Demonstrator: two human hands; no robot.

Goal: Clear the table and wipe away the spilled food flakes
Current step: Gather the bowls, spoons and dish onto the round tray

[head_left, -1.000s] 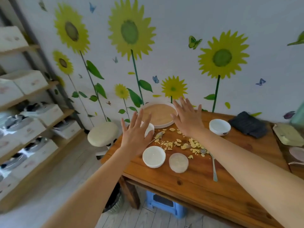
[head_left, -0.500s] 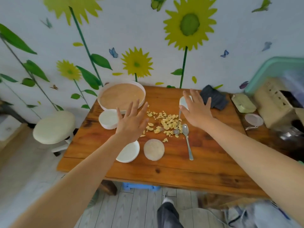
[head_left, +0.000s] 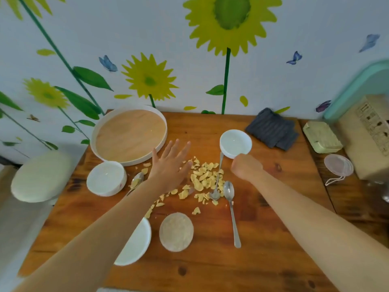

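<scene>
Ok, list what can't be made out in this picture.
- Right hand, head view: curled at the bowl rim; the knuckles hide whether it grips.
- Near bowl: the left forearm covers part of it.
- Spoon beside the left bowl: handle hidden under the forearm.
- Box, right edge: cut off, print blurred.

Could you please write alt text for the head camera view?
A person's open left hand and fisted right hand hover over yellow food flakes spilled on a wooden table, among white bowls, spoons and a round tray.
</scene>
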